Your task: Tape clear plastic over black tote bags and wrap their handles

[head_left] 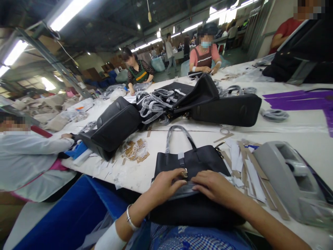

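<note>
A black handbag (192, 208) stands at the table's front edge, close to my body. One of its handles (179, 130) rises at the back in clear plastic wrap. My left hand (168, 185) is at the bag's front, its fingers beside the gold buckle (184, 172) and its thumb bent below. Across from it, my right hand (215, 185) has its fingers pressed together on the bag. A band of clear plastic wrap (183, 191) runs between both hands, pinched at each end. What lies under the fingers is partly hidden.
More black bags (114, 125) and plastic-wrapped straps (158, 102) are heaped ahead. Cardboard strips (260, 173) and a grey tape dispenser (283, 180) lie at right, stringed tags (136, 149) at left. A blue bin (70, 215) stands below left. Co-workers surround the table.
</note>
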The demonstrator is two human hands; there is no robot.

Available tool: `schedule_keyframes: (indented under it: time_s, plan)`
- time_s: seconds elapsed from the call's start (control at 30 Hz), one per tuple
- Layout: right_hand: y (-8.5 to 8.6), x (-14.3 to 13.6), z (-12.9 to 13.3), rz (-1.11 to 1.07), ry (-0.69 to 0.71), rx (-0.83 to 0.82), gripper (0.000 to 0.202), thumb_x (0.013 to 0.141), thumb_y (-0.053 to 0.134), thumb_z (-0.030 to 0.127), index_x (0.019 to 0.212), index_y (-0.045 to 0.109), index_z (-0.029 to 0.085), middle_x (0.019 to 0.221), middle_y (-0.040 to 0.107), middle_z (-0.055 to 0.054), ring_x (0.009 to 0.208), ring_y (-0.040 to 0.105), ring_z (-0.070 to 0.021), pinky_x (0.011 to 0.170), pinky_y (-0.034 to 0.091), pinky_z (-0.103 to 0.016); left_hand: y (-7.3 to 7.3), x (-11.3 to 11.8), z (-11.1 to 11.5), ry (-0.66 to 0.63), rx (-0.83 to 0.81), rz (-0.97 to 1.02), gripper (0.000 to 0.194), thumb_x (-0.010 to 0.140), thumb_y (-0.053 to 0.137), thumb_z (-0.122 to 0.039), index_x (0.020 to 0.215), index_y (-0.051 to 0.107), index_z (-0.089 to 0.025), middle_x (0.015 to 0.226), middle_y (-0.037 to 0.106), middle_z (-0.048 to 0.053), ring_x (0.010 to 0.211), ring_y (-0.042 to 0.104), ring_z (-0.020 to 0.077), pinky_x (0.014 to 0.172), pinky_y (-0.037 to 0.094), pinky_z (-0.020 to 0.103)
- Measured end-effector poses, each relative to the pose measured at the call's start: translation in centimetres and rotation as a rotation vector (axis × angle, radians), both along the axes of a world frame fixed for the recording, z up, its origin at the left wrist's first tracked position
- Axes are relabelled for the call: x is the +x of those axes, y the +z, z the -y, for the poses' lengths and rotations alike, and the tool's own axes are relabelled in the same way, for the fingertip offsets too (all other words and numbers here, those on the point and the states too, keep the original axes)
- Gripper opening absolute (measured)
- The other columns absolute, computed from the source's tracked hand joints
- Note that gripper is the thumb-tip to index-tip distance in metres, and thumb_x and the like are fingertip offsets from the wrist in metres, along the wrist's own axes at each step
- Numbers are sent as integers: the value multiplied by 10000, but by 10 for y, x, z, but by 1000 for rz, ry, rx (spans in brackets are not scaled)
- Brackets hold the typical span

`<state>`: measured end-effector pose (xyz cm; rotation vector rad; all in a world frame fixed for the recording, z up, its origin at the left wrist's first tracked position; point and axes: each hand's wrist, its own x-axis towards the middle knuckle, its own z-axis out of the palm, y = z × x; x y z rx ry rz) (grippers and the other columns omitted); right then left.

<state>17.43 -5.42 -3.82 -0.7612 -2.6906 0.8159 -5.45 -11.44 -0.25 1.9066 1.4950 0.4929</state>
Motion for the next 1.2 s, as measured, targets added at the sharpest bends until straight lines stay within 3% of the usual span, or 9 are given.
schedule_keyframes:
  time_s: [0.13, 0.3, 0.53, 0.67, 0.77, 0.87, 0.93, 1.07, 1.2]
  plan:
    - [6, -2, -1, 39, -55, -131, 302, 971, 472, 374, 1037, 721, 216, 961, 728, -77, 884, 662, -224, 774, 454, -300, 0, -1, 9, 113, -65, -96, 317, 918, 583, -396, 1194, 601, -241, 1036, 733, 6, 902, 687, 173, 807, 499, 257]
    - [22, -1, -2, 23, 48, -263, 226, 924, 549, 345, 958, 733, 217, 905, 739, -52, 842, 663, -203, 755, 444, -272, 12, -3, 15, -31, -94, -282, 342, 981, 440, -433, 999, 711, -225, 987, 734, 35, 914, 670, 202, 799, 466, 271]
    - [38, 5, -6, -101, 164, -510, 190, 881, 619, 297, 970, 736, 177, 910, 743, -28, 836, 666, -169, 762, 464, -241, 40, -19, 14, -276, -272, -70, 358, 943, 525, -451, 1146, 695, -210, 1056, 735, 40, 906, 670, 182, 812, 458, 231]
    - [36, 4, -11, -133, 139, -551, 207, 872, 635, 326, 982, 736, 183, 916, 746, -19, 842, 670, -177, 773, 483, -251, 44, -22, 8, -275, -287, 19, 358, 955, 505, -426, 1140, 699, -189, 1034, 735, 38, 887, 664, 171, 793, 467, 221]
    - [24, -1, -16, -165, 11, -388, 212, 895, 609, 332, 1015, 728, 205, 966, 743, -26, 877, 672, -188, 816, 500, -284, 31, -18, 3, -88, -154, -57, 311, 955, 504, -389, 1103, 707, -206, 1034, 729, 27, 915, 657, 182, 818, 475, 247]
    - [4, -8, -16, -176, -115, -58, 264, 916, 568, 264, 1145, 682, 201, 1111, 712, -83, 1007, 648, -230, 910, 501, -380, 6, -13, 2, 90, -4, -285, 282, 906, 594, -366, 1137, 685, -231, 1063, 709, 44, 967, 647, 219, 870, 486, 313]
    - [-8, -11, -10, -201, -141, 162, 325, 933, 504, 178, 1227, 639, 200, 1237, 660, -113, 1132, 600, -248, 999, 458, -456, -12, -8, 6, 139, 96, -408, 324, 912, 592, -337, 1218, 637, -239, 1102, 691, 64, 998, 638, 237, 894, 499, 362]
    - [-25, -8, 10, -139, 30, 376, 426, 951, 476, 163, 1367, 528, 237, 1427, 533, -76, 1342, 444, -262, 1116, 337, -549, -36, 2, 27, 66, 358, -445, 416, 986, 404, -189, 1386, 490, -265, 1416, 532, 66, 1320, 466, 228, 1109, 383, 439]
    - [-42, -5, 18, 12, 86, 399, 651, 930, 571, 354, 1513, 307, 228, 1530, 387, -89, 1389, 372, -320, 1095, 343, -609, -53, 5, 43, -26, 392, -524, 528, 994, 420, -355, 1505, 296, -312, 1574, 320, 31, 1464, 249, 260, 1176, 275, 525]
